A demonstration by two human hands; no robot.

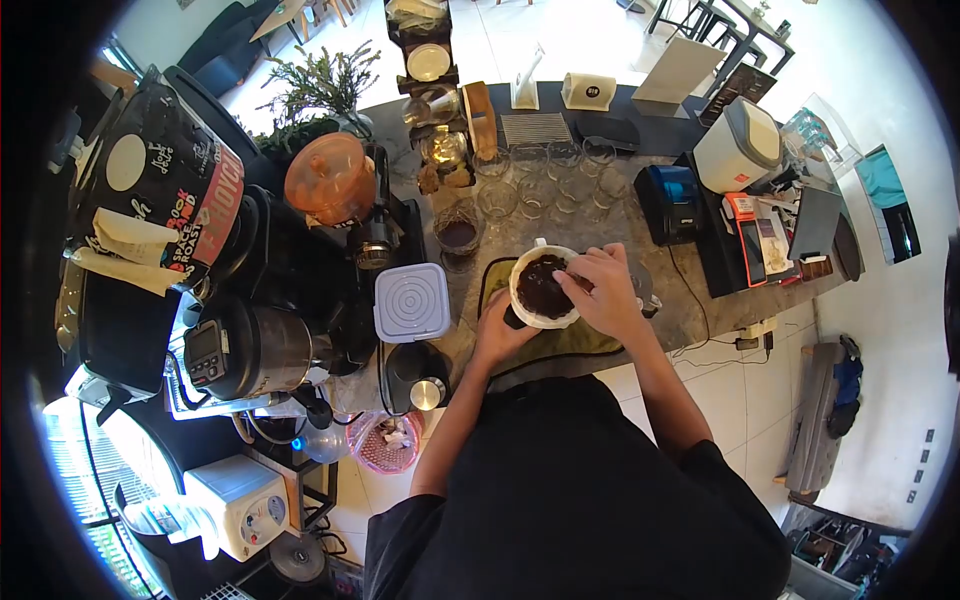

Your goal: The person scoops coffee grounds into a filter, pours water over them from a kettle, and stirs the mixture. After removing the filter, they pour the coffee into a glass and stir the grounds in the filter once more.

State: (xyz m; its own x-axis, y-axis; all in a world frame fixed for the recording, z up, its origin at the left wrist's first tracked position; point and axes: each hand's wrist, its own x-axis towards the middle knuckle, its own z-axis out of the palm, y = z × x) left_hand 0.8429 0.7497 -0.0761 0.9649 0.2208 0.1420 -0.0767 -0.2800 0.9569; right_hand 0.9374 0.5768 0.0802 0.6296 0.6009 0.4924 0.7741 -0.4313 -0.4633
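Note:
A white coffee dripper (548,322) with dark wet coffee grounds (542,287) in it sits in front of me, above a green cloth mat (578,346) on the counter. My left hand (497,332) is closed at the dripper's lower left side, its fingers partly hidden behind it. Over the dripper's right edge, my right hand (606,290) has its fingers pinched together, tips down near the grounds. Whatever is between those fingers is too small to make out. A glass vessel (645,288) shows partly behind my right wrist.
Several clear glasses (545,185) stand beyond the dripper. A glass of dark liquid (458,235) is at the left, near a square grey-lidded container (412,303). Grinders (330,180) crowd the left side. A blue-black printer (670,203) and cables are on the right.

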